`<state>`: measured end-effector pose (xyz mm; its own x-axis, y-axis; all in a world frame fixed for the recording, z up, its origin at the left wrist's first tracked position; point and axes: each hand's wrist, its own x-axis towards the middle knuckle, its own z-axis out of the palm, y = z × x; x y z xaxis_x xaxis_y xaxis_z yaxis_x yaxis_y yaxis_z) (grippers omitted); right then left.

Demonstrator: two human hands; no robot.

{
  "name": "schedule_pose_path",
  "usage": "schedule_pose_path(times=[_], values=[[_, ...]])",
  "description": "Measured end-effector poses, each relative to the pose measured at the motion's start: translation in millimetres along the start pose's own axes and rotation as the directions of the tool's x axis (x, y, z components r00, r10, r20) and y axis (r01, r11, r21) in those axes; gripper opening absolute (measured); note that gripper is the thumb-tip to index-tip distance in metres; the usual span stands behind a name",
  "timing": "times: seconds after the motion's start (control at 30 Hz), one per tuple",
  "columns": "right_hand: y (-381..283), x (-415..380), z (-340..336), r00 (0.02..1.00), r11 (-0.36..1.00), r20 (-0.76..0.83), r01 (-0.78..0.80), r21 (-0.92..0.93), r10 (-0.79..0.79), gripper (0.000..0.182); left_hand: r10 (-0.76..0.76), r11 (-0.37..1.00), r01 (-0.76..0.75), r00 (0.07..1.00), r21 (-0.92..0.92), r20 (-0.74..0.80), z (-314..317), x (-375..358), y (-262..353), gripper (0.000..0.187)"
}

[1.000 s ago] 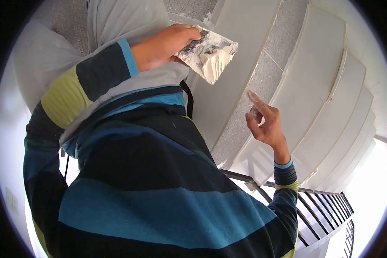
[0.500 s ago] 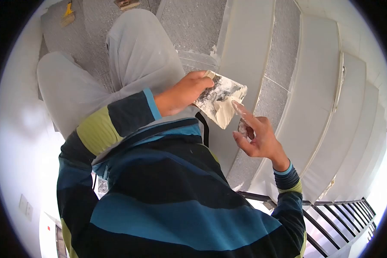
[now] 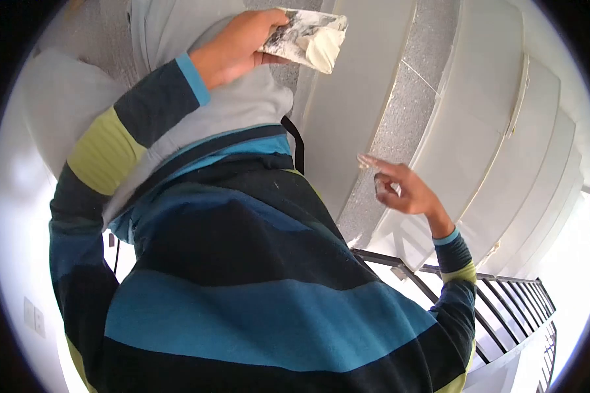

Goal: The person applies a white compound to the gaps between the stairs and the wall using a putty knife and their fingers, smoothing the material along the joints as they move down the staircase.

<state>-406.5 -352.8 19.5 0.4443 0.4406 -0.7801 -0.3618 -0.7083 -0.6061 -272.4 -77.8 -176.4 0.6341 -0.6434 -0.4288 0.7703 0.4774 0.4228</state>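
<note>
My left hand (image 3: 246, 42) grips the edge of a flat, paste-smeared plate (image 3: 292, 36), with the thumb on top. A thick mound of cream-coloured paste (image 3: 322, 49) lies on the plate's right part. Lower right, apart from the plate, my right hand (image 3: 403, 188) has its index finger stretched out and other fingers bent. Some paste clings to its fingertip, and whitish smears mark the fingers. No tool shows in this hand, which is over the speckled stair tread.
Pale stair risers (image 3: 485, 111) and a speckled grey tread (image 3: 410, 98) curve across the right side. A black metal railing (image 3: 505, 311) runs along the lower right. A wall with a switch plate (image 3: 34, 317) stands at the left.
The plate and my left hand have shifted up and left in view. My right index finger has come away from the paste and now carries some on its tip. The view has shifted too.
</note>
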Motion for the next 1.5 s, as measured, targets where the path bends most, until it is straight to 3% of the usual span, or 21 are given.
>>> schedule_pose_path(times=[0.07, 0.13, 0.2, 0.23, 0.3, 0.33, 0.4, 0.5, 0.6, 0.73, 0.83, 0.9, 1.0, 1.13, 1.2, 1.23, 1.3, 1.5], values=[[12, -12, 15, 0.993, 0.971, -0.029, -0.122, -0.204, 0.118, 0.078, -0.026, 0.997, 0.026, 1.0, -0.067, 0.008, -3, 1, -3, 0.022], [23, -15, 26, 0.992, 0.963, -0.054, -0.125, -0.24, 0.116, 0.081, -0.037, 0.998, 0.037, 0.999, -0.052, 0.005, 1, 2, -3, 0.022], [29, -13, 31, 0.992, 0.891, -0.125, -0.074, -0.447, 0.02, 0.08, -0.035, 0.998, 0.036, 0.999, -0.059, 0.005, 0, 4, -6, 0.021], [33, -12, 30, 0.992, 0.89, -0.124, -0.072, -0.45, 0.018, 0.08, -0.039, 0.997, 0.039, 0.999, -0.06, 0.005, 1, 4, -5, 0.021], [42, -8, 29, 0.987, 0.698, -0.132, -0.035, -0.716, -0.086, 0.078, -0.041, 0.998, 0.041, 0.999, -0.053, -0.002, -1, 4, -4, 0.022], [45, -8, 28, 0.987, 0.699, -0.133, -0.035, -0.715, -0.086, 0.078, -0.048, 0.998, 0.048, 0.999, -0.049, -0.006, -1, 4, -4, 0.022], [50, -10, 22, 0.994, 0.383, -0.061, -0.021, -0.924, -0.094, 0.075, -0.051, 0.998, 0.05, 0.999, -0.048, -0.009, -1, 4, -4, 0.022], [57, -24, 13, 0.977, 0.292, 0.018, 0.08, -0.953, -0.21, 0.072, -0.054, 0.997, 0.054, 0.999, -0.046, 0.002, 1, 1, -2, 0.023], [57, -29, 7, 0.955, 0.337, 0.029, 0.133, -0.932, -0.295, 0.069, -0.047, 0.997, 0.048, 0.999, -0.058, 0.025, -1, 0, -3, 0.024], [26, -8, 10, 0.973, 0.347, 0.013, 0.095, -0.933, -0.229, 0.066, -0.068, 0.997, 0.067, 0.996, -0.031, -0.05, 3, -3, 2, 0.026], [18, 2, 10, 0.985, 0.238, 0.08, 0.115, -0.964, -0.151, 0.065, -0.056, 0.998, 0.055, 0.998, -0.029, -0.003, 1, -2, 1, 0.027], [24, 3, 7, 0.984, 0.078, 0.083, 0.096, -0.992, -0.156, 0.065, -0.05, 0.998, 0.051, 0.999, -0.024, 0.013, 0, -2, 0, 0.026], [18, 2, -3, 0.975, 0.06, -0.033, -0.02, -0.998, -0.219, 0.065, -0.041, 0.999, 0.043, 0.998, -0.028, 0.044, -2, 0, -3, 0.027], [0, 7, -7, 0.978, 0.128, -0.053, -0.028, -0.991, -0.204, 0.063, -0.042, 0.999, 0.042, 0.998, 0.016, 0.039, 0, 1, 0, 0.028], [-6, 14, -6, 0.99, 0.496, -0.11, -0.054, -0.867, -0.084, 0.064, -0.036, 0.999, 0.036, 0.999, -0.001, 0.035, 1, 0, 1, 0.028], [-7, 16, -6, 0.991, 0.496, -0.104, -0.049, -0.867, -0.083, 0.064, -0.032, 0.999, 0.033, 0.999, -0.018, 0.032, 2, -1, 1, 0.029], [-9, 20, -4, 0.995, 0.693, -0.095, -0.08, -0.716, 0.017, 0.066, -0.03, 0.999, 0.03, 0.999, -0.013, 0.031, 2, -3, 2, 0.029], [-12, 28, 6, 0.983, 0.495, 0.003, -0.09, -0.864, 0.185, 0.061, -0.037, 0.999, 0.037, 0.999, 0.007, 0.023, 1, 0, 0, 0.03]])
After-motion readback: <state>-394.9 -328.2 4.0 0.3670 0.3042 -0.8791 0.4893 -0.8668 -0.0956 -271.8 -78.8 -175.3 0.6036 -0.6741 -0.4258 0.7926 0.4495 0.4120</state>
